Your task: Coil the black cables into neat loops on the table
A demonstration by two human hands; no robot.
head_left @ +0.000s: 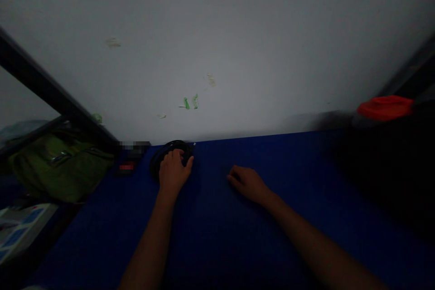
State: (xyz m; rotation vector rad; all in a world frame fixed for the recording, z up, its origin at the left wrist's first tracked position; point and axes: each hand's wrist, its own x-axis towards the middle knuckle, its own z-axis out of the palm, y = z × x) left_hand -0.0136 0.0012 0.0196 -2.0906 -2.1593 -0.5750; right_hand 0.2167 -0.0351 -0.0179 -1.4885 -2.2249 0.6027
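A coiled black cable (154, 163) lies on the blue surface, close to the wall. My left hand (174, 170) is on the coil, its fingers curled over the loops and the thumb out to the right side. A small light-tipped end (194, 144) of the cable sticks out at the coil's right. Farther right, my right hand (247, 182) rests near the middle of the blue surface with its fingers curled in. Nothing shows in it, and it is apart from the cable.
Left of the coil lie small dark and red items (126, 166), partly blurred out. An olive-green bag (64, 163) and a white-and-blue box (25, 229) stand beyond the left edge, past a dark metal post (37, 77). At right sits a dark bulk with an orange-red item (385, 108).
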